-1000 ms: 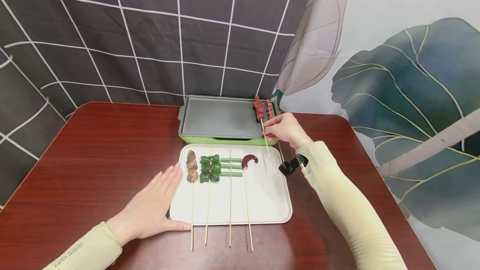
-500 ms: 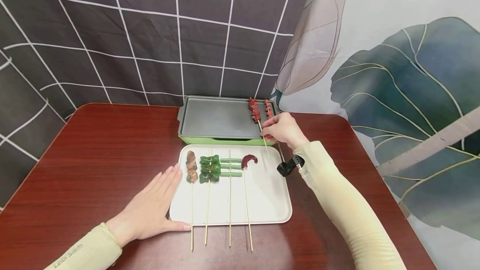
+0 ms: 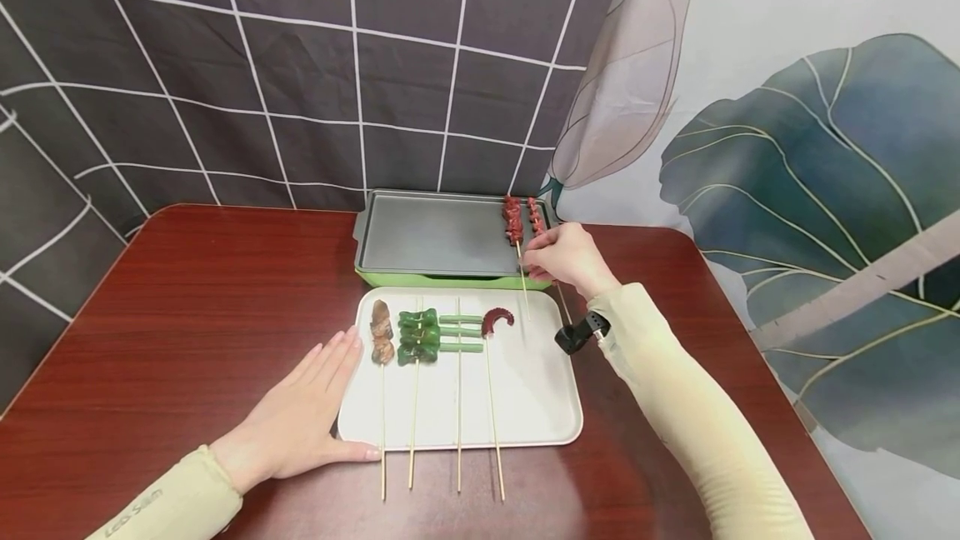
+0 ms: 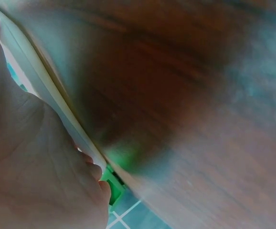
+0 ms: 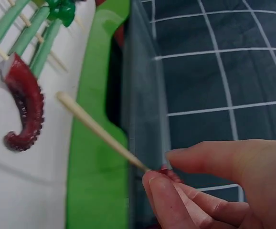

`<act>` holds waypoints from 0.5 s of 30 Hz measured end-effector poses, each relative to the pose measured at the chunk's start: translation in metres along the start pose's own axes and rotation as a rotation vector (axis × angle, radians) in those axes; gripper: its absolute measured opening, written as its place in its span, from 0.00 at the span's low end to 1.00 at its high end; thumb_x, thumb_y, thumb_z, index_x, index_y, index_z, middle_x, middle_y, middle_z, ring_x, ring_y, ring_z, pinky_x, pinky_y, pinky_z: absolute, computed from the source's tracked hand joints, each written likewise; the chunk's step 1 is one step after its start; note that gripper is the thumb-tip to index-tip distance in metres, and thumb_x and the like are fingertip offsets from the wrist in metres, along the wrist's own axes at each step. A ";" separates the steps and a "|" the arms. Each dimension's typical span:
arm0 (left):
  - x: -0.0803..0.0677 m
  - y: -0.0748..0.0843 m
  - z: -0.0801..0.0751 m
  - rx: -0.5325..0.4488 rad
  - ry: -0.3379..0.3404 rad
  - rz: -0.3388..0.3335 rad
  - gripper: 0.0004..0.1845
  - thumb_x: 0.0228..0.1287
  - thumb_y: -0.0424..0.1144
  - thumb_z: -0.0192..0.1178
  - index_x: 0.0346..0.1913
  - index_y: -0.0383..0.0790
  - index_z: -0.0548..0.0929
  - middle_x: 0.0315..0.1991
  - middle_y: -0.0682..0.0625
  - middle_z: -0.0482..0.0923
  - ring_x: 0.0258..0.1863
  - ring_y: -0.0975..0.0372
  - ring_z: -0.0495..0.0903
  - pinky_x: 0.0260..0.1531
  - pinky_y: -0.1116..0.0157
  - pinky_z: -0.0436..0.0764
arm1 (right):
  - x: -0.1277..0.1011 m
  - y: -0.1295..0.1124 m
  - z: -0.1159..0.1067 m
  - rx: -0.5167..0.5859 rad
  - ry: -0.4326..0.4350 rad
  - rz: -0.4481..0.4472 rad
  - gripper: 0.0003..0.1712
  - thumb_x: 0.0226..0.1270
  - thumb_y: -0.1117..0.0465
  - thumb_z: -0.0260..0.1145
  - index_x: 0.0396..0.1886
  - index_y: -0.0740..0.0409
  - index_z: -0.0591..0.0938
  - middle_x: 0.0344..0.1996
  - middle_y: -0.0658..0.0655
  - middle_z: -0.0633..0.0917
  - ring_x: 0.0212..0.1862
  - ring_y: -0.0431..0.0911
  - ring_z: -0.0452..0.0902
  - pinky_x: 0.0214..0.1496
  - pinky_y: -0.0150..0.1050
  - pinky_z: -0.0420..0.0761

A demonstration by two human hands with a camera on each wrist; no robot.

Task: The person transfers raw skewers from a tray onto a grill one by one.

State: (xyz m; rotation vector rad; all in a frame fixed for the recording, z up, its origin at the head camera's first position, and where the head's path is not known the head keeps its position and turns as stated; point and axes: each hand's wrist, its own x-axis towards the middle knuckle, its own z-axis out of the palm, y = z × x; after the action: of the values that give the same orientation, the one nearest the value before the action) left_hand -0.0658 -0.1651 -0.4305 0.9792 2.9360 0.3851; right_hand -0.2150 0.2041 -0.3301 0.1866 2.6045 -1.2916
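A meat skewer lies at the right side of the grey griddle, its bare stick reaching out over the front edge. Beside that stick is my right hand; in the right wrist view its thumb and index fingertips stand apart, with the stick right at the thumb tip. A thinner red skewer lies to the right, its stick partly hidden by this hand. My left hand rests along the left edge of the white tray, fingers straight, thumb at the front corner.
On the tray lie a brown skewer, a green pepper skewer, a skewer of green stalks and a curled octopus tentacle skewer. Their sticks overhang the tray's front. A grid-patterned cloth hangs behind the griddle.
The meat skewer moved left, then its stick end swung left beside my right hand, and the fingertips no longer cross the stick. My left hand has stayed on the tray edge.
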 end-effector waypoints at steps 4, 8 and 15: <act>0.000 0.000 0.000 0.002 -0.001 -0.002 0.69 0.54 0.83 0.50 0.77 0.23 0.54 0.79 0.32 0.48 0.77 0.43 0.50 0.74 0.48 0.55 | -0.014 -0.005 -0.006 0.026 0.026 -0.036 0.13 0.68 0.60 0.70 0.46 0.65 0.86 0.36 0.64 0.89 0.41 0.58 0.88 0.48 0.50 0.87; 0.000 0.000 0.000 0.000 -0.002 -0.004 0.69 0.54 0.83 0.50 0.77 0.23 0.54 0.79 0.32 0.48 0.77 0.43 0.51 0.74 0.48 0.55 | -0.040 -0.005 -0.010 0.055 0.022 -0.106 0.15 0.65 0.59 0.71 0.47 0.64 0.86 0.36 0.62 0.89 0.37 0.54 0.88 0.45 0.44 0.88; 0.000 -0.001 0.002 0.008 0.005 0.007 0.69 0.54 0.83 0.51 0.77 0.23 0.54 0.79 0.32 0.47 0.77 0.43 0.51 0.75 0.49 0.54 | -0.088 0.017 0.004 0.060 -0.081 -0.174 0.18 0.63 0.59 0.75 0.48 0.67 0.87 0.32 0.59 0.90 0.33 0.52 0.87 0.41 0.41 0.88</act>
State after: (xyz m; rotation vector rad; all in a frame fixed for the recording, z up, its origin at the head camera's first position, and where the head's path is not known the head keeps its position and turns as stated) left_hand -0.0662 -0.1659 -0.4327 0.9913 2.9416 0.3765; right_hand -0.1259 0.2096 -0.3227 -0.0829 2.5624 -1.4037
